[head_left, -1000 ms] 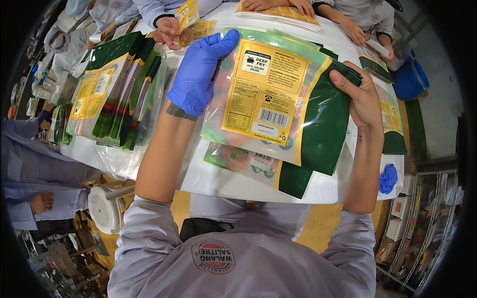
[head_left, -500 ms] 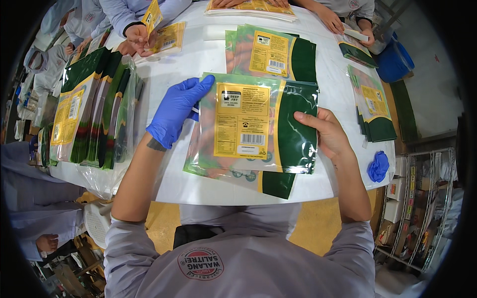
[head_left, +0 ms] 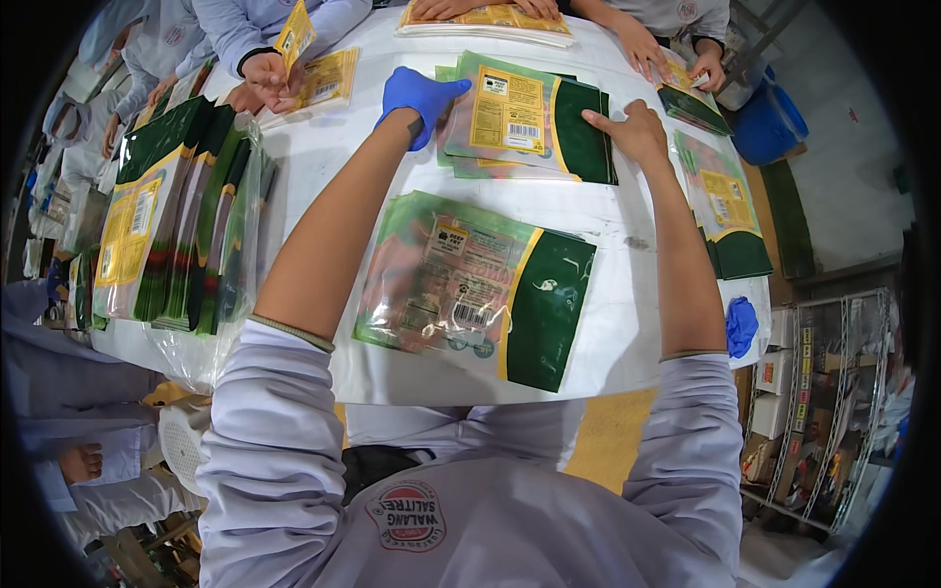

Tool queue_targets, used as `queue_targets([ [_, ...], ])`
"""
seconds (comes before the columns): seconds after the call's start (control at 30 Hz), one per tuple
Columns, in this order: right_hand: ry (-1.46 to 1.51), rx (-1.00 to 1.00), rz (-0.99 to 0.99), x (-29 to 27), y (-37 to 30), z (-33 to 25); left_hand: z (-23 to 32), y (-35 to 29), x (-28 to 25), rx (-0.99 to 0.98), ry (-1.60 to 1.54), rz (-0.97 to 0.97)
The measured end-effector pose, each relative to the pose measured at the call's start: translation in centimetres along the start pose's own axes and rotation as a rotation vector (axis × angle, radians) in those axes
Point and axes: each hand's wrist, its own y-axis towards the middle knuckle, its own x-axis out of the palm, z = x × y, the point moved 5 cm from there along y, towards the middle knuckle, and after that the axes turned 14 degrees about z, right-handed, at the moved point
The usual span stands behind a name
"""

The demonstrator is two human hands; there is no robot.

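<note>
A stack of printed plastic pouches (head_left: 507, 118), clear and green with yellow label panels, lies flat on the far middle of the white table. At its left edge is my left hand (head_left: 417, 103) in a blue glove, thumb stretched out to the top pouch's corner and apart from the fingers. My bare right hand (head_left: 635, 134) is at the right edge, its thumb over the dark green end and its fingers spread away. Closer to me lie more pouches (head_left: 551, 309) of a similar print, slightly fanned, with a clear window and dark green end.
Upright pouches in a clear bag (head_left: 162, 225) stand at the left. More pouches (head_left: 725, 201) and a crumpled blue glove (head_left: 742, 326) lie along the right edge. Co-workers' hands (head_left: 270, 78) handle yellow packs across the table. A blue bin (head_left: 769, 122) and wire shelf (head_left: 818, 412) stand right.
Both my hands moved away from me, carrying the held pouch onto the far stack, where it now lies on top. The near pouches are uncovered. My fingers have loosened from its edges.
</note>
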Motion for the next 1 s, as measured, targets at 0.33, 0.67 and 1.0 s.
queue_targets([
  [0.33,0.552,0.271,-0.316,4.6,-1.3,-1.8,-0.9,-1.2,4.1,-0.051,-0.272,-0.305],
  [0.67,0.872,0.271,-0.046,1.7,-4.8,-4.4,-1.1,-1.8,2.3,0.098,-0.710,-0.324],
  [1.0,1.328,-0.040,0.068,-4.2,-4.5,-6.2,3.3,-2.9,-3.7,0.610,-0.629,-0.211],
])
